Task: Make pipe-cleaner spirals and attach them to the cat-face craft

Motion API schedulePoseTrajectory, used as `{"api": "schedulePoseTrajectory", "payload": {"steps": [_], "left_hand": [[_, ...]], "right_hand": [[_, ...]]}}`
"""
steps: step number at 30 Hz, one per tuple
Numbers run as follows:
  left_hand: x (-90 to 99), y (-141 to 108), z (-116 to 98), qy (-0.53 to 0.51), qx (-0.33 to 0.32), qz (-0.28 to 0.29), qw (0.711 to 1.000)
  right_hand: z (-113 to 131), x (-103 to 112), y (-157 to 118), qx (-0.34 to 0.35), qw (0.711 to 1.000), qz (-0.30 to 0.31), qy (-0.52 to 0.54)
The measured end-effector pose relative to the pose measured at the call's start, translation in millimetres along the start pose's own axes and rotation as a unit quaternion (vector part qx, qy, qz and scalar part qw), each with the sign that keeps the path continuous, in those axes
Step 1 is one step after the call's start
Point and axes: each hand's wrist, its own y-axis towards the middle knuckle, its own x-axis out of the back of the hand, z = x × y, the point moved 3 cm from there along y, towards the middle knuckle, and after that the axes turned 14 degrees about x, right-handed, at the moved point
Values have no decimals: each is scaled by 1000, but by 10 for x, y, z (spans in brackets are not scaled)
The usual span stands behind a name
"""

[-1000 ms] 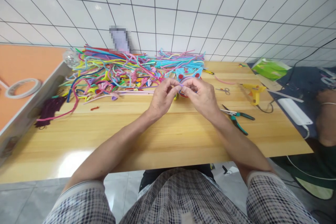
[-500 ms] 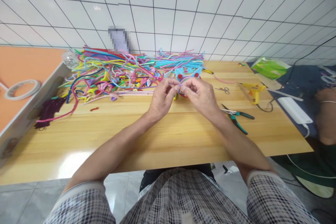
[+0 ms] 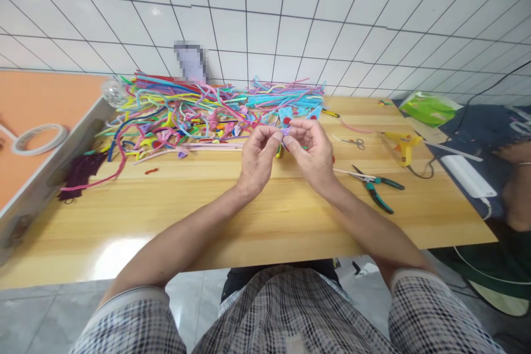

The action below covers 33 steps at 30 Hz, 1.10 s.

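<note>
Fingers of the left hand and right hand are narrowly pinching a purple piece, mostly covering it, left of the pliers.

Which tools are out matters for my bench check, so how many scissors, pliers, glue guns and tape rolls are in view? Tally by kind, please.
Scissors: 1
Pliers: 1
Glue gun: 1
Tape roll: 1
Total: 4
</note>
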Motion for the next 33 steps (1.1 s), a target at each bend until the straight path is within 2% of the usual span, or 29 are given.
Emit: {"api": "schedulePoseTrajectory", "payload": {"steps": [5, 11, 15, 22, 28, 33], "left_hand": [[-11, -12, 8, -16, 27, -9, 999], [-18, 24, -15, -14, 39, 10, 999], [-26, 9, -17, -24, 45, 14, 999], [-39, -27, 23, -21, 46, -1, 999], [-24, 10, -20, -10, 26, 12, 1000], [6, 59, -72, 15, 27, 32, 999]], "right_hand": [[-48, -33, -50, 28, 1000, -4, -8], [-36, 32, -2, 67, 997, 2, -33], [-16, 39, -15, 62, 997, 10, -37], [-45, -30, -88, 27, 999, -27, -3], [-24, 15, -31, 30, 999, 11, -41], [75, 134, 78, 72, 991, 48, -106]]}}
